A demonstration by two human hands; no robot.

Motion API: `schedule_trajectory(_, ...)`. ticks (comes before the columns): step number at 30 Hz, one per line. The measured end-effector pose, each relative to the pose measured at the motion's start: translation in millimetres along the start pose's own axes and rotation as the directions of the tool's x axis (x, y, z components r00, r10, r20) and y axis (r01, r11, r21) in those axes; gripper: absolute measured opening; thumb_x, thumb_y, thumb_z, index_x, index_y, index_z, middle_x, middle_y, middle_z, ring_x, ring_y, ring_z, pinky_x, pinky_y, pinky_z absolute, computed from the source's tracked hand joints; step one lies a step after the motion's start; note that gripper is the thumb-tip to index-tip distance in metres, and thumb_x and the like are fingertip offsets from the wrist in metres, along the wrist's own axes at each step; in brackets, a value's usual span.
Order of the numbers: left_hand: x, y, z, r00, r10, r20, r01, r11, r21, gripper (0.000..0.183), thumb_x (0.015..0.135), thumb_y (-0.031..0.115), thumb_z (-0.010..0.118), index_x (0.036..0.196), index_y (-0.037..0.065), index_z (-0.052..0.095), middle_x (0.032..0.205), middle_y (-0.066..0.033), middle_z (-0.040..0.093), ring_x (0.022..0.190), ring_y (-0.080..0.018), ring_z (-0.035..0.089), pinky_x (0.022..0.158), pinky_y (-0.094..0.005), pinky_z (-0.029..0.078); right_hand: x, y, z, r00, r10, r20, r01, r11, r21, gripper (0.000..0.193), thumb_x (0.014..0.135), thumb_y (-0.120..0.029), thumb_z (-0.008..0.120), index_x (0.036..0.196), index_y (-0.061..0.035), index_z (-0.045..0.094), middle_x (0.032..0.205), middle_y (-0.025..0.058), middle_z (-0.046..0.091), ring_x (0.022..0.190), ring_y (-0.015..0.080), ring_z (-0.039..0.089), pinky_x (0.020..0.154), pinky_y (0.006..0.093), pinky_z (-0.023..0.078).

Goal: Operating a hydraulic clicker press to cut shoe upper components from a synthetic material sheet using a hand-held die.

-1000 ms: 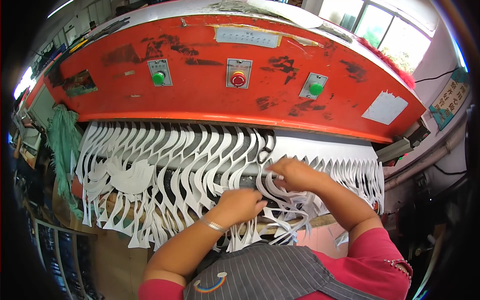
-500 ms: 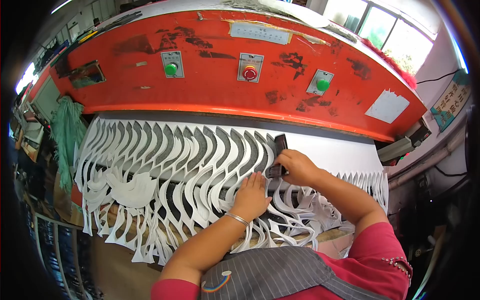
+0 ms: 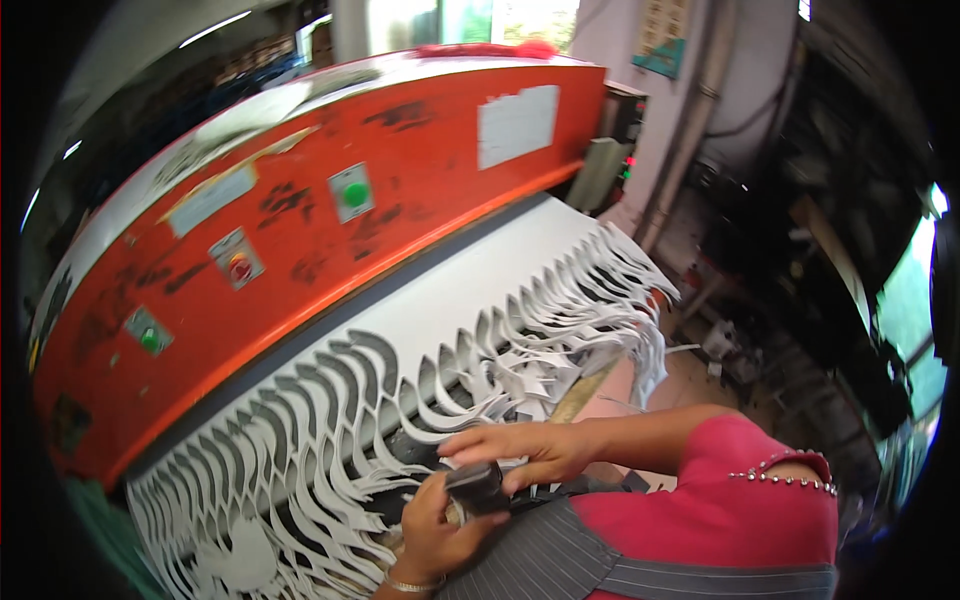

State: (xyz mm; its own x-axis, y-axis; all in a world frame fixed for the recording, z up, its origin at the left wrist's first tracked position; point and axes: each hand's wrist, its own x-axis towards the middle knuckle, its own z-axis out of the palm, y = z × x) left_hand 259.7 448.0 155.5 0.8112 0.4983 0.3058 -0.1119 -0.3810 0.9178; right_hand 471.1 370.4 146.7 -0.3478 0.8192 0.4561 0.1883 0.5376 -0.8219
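In front of my chest, my left hand point(image 3: 440, 530) is closed around a dark grey block-like piece point(image 3: 478, 485) whose exact kind I cannot make out. My right hand point(image 3: 535, 450) reaches over it from the right, its fingers stretched out and its thumb at the block's side. Both hands are somewhat blurred. Beyond them lies a white layered sheet point(image 3: 460, 265), cut through in a row of curved shapes. Dark grey crescent-shaped cut pieces point(image 3: 375, 355) stand in this row. Wavy white offcut strips point(image 3: 330, 500) hang toward me under and beside my hands.
A large red press beam point(image 3: 420, 170) spans the far side, with a green button point(image 3: 355, 194) and a red button point(image 3: 239, 268). Tangled white strips point(image 3: 615, 320) droop at the sheet's right end. A pipe point(image 3: 690, 120) runs along the wall at right.
My view has swung right. My right hand has come back from the cut row toward my body, and my left hand has left the sheet. Both are now together at the dark block.
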Motion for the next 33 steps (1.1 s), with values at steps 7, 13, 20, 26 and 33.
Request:
schedule_trajectory(7,-36.0,29.2,30.3,0.952,-0.303,0.04,0.304,0.922,-0.241,0.033,0.076,0.007,0.079,0.103,-0.002,0.063,0.099,-0.0073,0.066,0.089,-0.0148,0.062,0.081,-0.0287,0.05,-6.3,-29.9,7.4,0.97,0.02,0.242,-0.071,0.977,0.202,0.066,0.089,-0.011,0.055,0.147,-0.003,0.025,0.131,0.0196,0.052,0.117,0.0304,0.055,0.096,0.0347,0.042)
schedule_trajectory(13,-33.4,63.0,63.9,0.914,-0.403,-0.035,0.389,0.9,-0.197,0.041,0.078,0.006,0.077,0.112,-0.004,0.057,0.101,-0.0087,0.065,0.09,-0.0152,0.062,0.082,-0.0289,0.05,-26.3,-28.8,3.8,0.981,0.032,0.193,-0.075,0.972,0.222,0.06,0.088,-0.01,0.055,0.144,-0.0053,0.034,0.12,0.0159,0.058,0.105,0.0266,0.059,0.089,0.0337,0.045)
schedule_trajectory(20,25.3,72.8,144.5,0.942,-0.308,-0.131,0.285,0.944,-0.167,0.041,0.074,0.009,0.081,0.107,-0.005,0.06,0.099,-0.0084,0.065,0.089,-0.0151,0.061,0.081,-0.0296,0.05,-77.5,-46.2,-53.3,0.991,0.096,-0.09,-0.093,0.995,0.036,0.041,0.079,-0.007,0.062,0.12,-0.0057,0.057,0.096,0.0153,0.066,0.087,0.0288,0.065,0.078,0.0354,0.051)
schedule_trajectory(26,102.3,91.5,223.7,0.962,-0.269,-0.054,0.273,0.958,0.087,0.042,0.068,0.012,0.086,0.102,0.0,0.065,0.087,-0.0043,0.067,0.078,-0.0155,0.062,0.07,-0.0288,0.051,-147.1,-34.2,-125.1,0.99,-0.004,-0.14,0.026,0.988,0.15,0.044,0.086,-0.005,0.056,0.129,-0.0028,0.047,0.116,0.0153,0.059,0.104,0.0273,0.06,0.09,0.0355,0.046)
schedule_trajectory(33,116.8,49.4,284.0,0.872,-0.411,-0.268,0.304,0.881,-0.362,0.043,0.073,0.019,0.083,0.104,-0.001,0.062,0.096,-0.0075,0.067,0.086,-0.017,0.065,0.08,-0.0319,0.051,-230.6,-8.9,-138.8,0.95,0.097,-0.298,-0.128,0.988,-0.085,0.07,0.094,-0.052,0.043,0.128,0.009,0.048,0.122,0.0272,0.054,0.115,0.0405,0.051,0.101,0.0461,0.037)
